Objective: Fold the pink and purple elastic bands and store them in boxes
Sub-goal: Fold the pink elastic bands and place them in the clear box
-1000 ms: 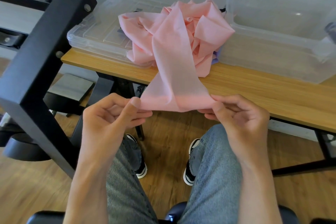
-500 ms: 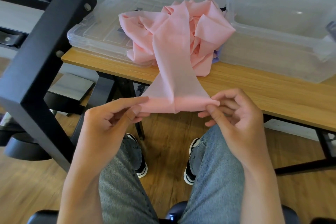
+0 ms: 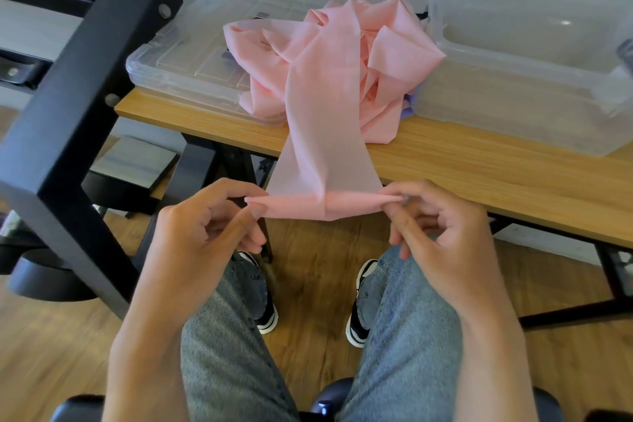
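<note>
A long pink elastic band [image 3: 325, 120] runs from a crumpled heap on the wooden table [image 3: 479, 168] down over the front edge to my hands. Its near end is rolled into a narrow fold. My left hand [image 3: 212, 236] pinches the fold's left corner between thumb and fingers. My right hand [image 3: 442, 233] pinches the right corner. A bit of purple band [image 3: 409, 104] peeks from under the pink heap. An open clear plastic box [image 3: 527, 79] stands at the right of the table. A clear flat box lid [image 3: 191, 58] lies at the left, partly under the heap.
A thick black metal frame [image 3: 78, 106] slants up at the left, close to my left hand. My knees in jeans and my shoes are below the hands, over a wooden floor. Black table legs stand under the table edge.
The end of the pink band has been rolled over into a narrower fold. Both hands moved a little closer to the table edge, still pinching the corners.
</note>
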{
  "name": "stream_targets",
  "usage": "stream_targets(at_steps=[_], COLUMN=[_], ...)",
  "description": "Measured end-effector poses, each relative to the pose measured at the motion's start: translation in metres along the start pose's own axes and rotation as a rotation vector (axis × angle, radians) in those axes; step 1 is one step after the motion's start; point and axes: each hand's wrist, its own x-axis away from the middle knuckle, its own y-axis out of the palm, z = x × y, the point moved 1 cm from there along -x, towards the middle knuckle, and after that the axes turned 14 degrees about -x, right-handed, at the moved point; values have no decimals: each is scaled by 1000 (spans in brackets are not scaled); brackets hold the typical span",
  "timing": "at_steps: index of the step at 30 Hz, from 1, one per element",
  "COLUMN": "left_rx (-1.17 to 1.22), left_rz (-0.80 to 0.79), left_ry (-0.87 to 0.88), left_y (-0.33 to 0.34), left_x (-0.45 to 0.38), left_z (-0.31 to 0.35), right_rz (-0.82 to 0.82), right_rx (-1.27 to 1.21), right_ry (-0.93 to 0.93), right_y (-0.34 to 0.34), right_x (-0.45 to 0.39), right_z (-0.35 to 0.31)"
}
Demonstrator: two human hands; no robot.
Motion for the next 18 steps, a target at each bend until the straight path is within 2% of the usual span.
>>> stream_targets(at_steps=[4, 7, 12, 14, 18], left_rx=[207, 328, 278, 255, 62], left_rz=[29, 88, 108, 66, 7], left_ry=[-9, -1, -1, 4, 44], left_y=[4, 6, 7, 4, 0], left_x=[1, 2, 1, 1, 2], left_z=[7, 12, 9, 8, 7], right_rz=[26, 14, 92, 82, 27], right_rx=[-261, -348, -302, -257, -72], right_ry=[38, 38, 47, 79, 34], right_y=[3, 5, 4, 1, -1], right_x=[2, 1, -1, 0, 0], right_z=[-3, -6, -6, -3, 2])
